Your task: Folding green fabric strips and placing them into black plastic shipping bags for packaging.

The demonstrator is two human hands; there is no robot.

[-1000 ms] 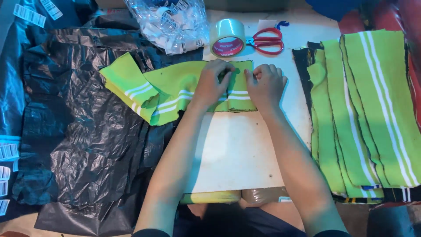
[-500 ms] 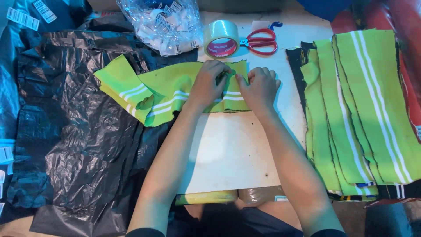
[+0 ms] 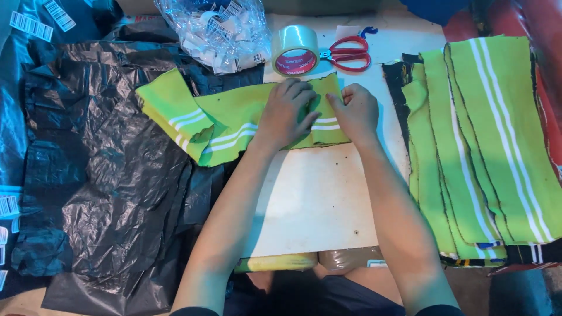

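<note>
A wide sheet of crumpled black plastic film (image 3: 111, 169) covers the left half of the work surface, spread out flat as if to serve as a wrapper or liner, and the left end of the work piece drapes onto it. To the right lies a tall stack of lime-green knit fabric strips with white stripes (image 3: 486, 146), laid lengthwise and overlapping, kept within easy reach of the right arm. Between them shows the pale white tabletop (image 3: 316, 199), bare in front of the person so there is a firm, smooth base to press cloth against. On it lies the folded lime-green ribbed knit strip with white stripes (image 3: 222, 120), stretching from the black film to the middle of the table, doubled over at its left end. The left hand (image 3: 287, 114) lies flat on the strip with fingers spread, pinning it down, while the right hand (image 3: 354, 114) rests at the strip's right end, fingers curled in to press or pinch the fold there; neither hand lifts the cloth. Beyond the hands sits a clear plastic bag of small white tags (image 3: 216, 29), then a roll of clear packing tape (image 3: 295, 50) standing on edge, touching a pair of red-handled scissors (image 3: 348, 54) lying closed just beside it.
</note>
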